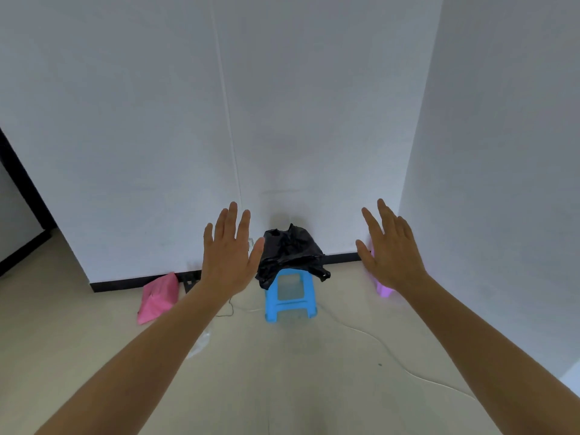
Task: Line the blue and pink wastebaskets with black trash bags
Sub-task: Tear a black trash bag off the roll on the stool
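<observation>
A crumpled black trash bag (290,251) is heaped on top of a small blue plastic stool (290,298) that stands on the floor by the white wall. A pink wastebasket (383,288) stands to the right of the stool, mostly hidden behind my right hand (387,251). My left hand (230,251) is held up left of the stool, fingers spread, holding nothing. My right hand is likewise raised with fingers apart and empty. Both hands hover in the air, apart from the bag. No blue wastebasket shows.
A pink bag-like thing (158,298) leans against the black baseboard at the left. A small black object (188,282) sits next to it. A thin white cable (408,365) runs across the beige floor to the right. A clear plastic piece (201,342) lies under my left forearm.
</observation>
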`<state>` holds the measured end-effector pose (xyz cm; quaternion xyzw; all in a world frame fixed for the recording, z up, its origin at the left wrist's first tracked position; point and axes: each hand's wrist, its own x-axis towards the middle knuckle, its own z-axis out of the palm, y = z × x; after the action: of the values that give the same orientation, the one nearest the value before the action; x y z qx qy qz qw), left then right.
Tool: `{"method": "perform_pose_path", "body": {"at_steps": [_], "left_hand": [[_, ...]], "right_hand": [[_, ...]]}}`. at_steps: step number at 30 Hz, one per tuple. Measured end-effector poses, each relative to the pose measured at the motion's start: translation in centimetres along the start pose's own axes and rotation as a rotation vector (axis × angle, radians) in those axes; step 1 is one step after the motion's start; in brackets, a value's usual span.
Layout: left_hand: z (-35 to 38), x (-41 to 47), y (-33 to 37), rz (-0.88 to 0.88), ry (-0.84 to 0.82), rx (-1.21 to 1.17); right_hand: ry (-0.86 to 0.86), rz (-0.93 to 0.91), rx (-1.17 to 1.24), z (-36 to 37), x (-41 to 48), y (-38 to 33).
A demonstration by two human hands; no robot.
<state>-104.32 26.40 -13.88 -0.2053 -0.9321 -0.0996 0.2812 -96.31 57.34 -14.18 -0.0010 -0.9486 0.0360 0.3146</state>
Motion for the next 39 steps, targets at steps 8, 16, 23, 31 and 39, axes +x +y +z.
{"method": "perform_pose_path", "body": {"at_steps": [8, 16, 23, 31, 39], "left_hand": [[15.4, 18.0, -1.5, -0.034, -0.136, 0.054], [28.6, 30.1, -7.7, -0.101, -0.223, 0.05], [45.1, 40.0, -13.4, -0.137, -0.411, 0.011], [62.2, 45.8, -17.7, -0.148, -0.792, 0.037], [76.2, 40.2, -16.1, -0.252, -1.064, -0.033]], "right_hand": [[-0.168, 0.01, 0.001, 16.1, 16.5, 9.1], [-0.308, -0.001, 0.006, 32.1, 31.0, 12.3], [-0.495, 0.076, -0.077, 48.2, 40.6, 16.8], [-0.751, 0.149, -0.058, 63.5, 46.7, 20.7], [-1.052, 0.278, 0.094, 79.4, 41.8, 25.0]]}}
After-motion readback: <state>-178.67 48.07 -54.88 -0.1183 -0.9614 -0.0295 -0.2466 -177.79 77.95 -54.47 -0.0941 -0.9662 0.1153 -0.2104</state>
